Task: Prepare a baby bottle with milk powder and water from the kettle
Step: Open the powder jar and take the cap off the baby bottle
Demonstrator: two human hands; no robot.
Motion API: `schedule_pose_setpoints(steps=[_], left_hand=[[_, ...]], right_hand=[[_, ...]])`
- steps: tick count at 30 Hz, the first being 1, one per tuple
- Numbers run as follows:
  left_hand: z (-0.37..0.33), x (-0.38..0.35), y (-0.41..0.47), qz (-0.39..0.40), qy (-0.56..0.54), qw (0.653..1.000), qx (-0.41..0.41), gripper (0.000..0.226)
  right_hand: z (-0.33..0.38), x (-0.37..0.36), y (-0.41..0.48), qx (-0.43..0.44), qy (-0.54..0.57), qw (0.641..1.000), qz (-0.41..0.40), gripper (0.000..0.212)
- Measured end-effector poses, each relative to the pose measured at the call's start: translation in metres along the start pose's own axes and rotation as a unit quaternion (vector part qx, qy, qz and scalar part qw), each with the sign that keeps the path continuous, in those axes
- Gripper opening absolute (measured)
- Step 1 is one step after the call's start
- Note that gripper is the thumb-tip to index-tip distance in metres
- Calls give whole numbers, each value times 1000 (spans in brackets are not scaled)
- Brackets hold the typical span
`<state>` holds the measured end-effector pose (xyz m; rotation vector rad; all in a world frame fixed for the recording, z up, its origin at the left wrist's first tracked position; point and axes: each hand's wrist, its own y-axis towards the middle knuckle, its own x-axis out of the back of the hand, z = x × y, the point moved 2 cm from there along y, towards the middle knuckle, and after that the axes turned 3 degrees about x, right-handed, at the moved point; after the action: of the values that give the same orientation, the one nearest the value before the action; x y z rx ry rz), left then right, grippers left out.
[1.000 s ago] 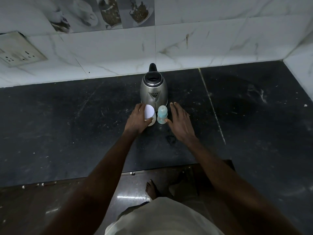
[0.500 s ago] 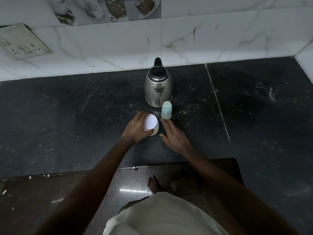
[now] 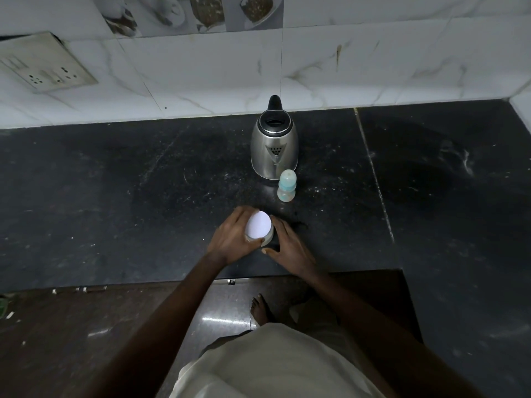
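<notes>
The white-lidded powder jar (image 3: 259,228) is gripped at the lid by the left hand (image 3: 234,238) and steadied by the right hand (image 3: 288,245); likely light, rigid, smooth-sided

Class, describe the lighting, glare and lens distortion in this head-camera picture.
Head view: dim overall; the white lid between the left hand and right hand is blown out; glare streaks the floor; the wide lens bends the wall tiles and counter edge.
</notes>
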<state>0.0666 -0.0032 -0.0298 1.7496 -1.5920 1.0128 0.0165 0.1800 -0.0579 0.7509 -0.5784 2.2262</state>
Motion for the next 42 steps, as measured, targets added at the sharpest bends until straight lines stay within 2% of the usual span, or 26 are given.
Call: schedule_pose_setpoints(steps=[4,9,13,17,27,42], left_hand=[[7,2,-2,25,-19,999,-29,79],[13,2,-3,50,-29,997,-59,80],[13,1,-1,60,-29,996,-64,82],[14,-2,0,67,-18,996,-56,86],[16,1,5,83,-15,995,-44,89],[12,6,2,90,73,990,-82,86]], right_hand=[[3,-2,-1,1,10,1000,-16,92],[6,0,3,-2,26,1000,5,98],[11,2,9,-10,59,998,14,103],[16,-1,13,-23,89,996,3,100],[21,-8,10,-50,77,995,-30,95],[23,-9,6,-44,53,997,-38,94]])
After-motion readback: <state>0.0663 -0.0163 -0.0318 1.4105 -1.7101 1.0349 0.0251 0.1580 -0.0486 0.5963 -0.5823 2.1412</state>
